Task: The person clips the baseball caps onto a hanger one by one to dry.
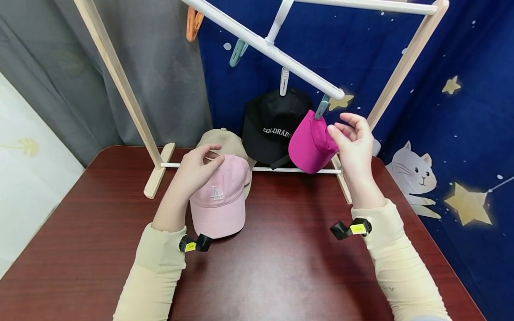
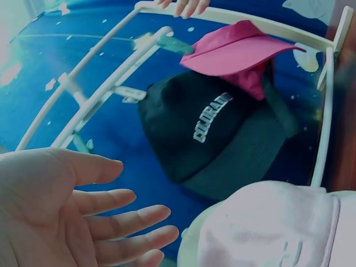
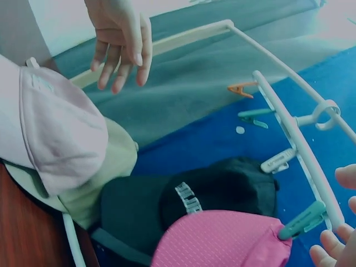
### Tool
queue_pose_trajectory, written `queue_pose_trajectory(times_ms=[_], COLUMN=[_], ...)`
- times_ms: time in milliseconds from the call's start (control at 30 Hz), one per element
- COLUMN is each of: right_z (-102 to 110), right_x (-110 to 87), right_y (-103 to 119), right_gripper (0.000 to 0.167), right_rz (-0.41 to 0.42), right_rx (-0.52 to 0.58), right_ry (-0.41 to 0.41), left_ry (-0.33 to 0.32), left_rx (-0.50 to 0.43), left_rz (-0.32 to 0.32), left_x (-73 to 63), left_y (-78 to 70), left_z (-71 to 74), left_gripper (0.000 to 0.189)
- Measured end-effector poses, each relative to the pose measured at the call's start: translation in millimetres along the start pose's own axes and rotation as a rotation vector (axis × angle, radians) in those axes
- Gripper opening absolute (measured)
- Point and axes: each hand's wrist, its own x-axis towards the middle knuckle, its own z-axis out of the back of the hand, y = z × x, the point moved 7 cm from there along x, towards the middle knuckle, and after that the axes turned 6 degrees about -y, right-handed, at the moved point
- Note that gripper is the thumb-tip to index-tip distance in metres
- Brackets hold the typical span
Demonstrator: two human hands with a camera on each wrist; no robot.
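A magenta cap [image 1: 311,145] hangs from a teal clip [image 1: 322,107] at the right end of the white hanger bar. Beside it is my right hand [image 1: 357,145], fingers loosely bent and apart from the clip, holding nothing. A black cap [image 2: 206,130] lettered COLORADO hangs from a white clip [image 1: 284,81]. My left hand [image 2: 105,214] is spread with nothing in it; in the head view it overlaps the upper left of a pink cap [image 1: 218,196]. That cap leans on a beige cap [image 3: 119,153], which it partly hides.
A wooden stand [image 1: 124,93] with white rods rises from the dark red table [image 1: 265,249]. Farther left on the hanger bar [image 1: 257,42] are a second teal clip [image 1: 238,52] and an orange clip [image 1: 194,23]. Grey and blue curtains [image 1: 474,133] hang behind.
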Motion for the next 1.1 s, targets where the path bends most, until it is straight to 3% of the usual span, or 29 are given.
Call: queue_pose_trajectory(times_ms=[200,467,700,1100], right_z=[-4.9,-10.0,-17.4,-37.5], right_x=[-17.6,-33.5,-43.8,-65.9], right_y=[-6.6,-28.0,-49.0,-78.6], right_gripper=[0.026,0.024,0.031,0.023], right_rz=[-0.002,-0.077,-0.154,-0.243], right_rx=[-0.008,-0.058,-0.046,0.006], right_ry=[0.048,0.101,0.091,0.087], left_ry=[-0.06,-0.107,-0.108,-0.052], left_rx=[-0.006,-0.01,0.032,0.058], left_rz=[0.018,0.067,0.11,0.207], left_x=[-7.7,-19.4,-28.1,-29.9], left_y=[8.9,26.1,41.8,59.5], left_z=[15.7,33.7,39.3,40.0], left_gripper=[0.037,0.039,0.043,0.052])
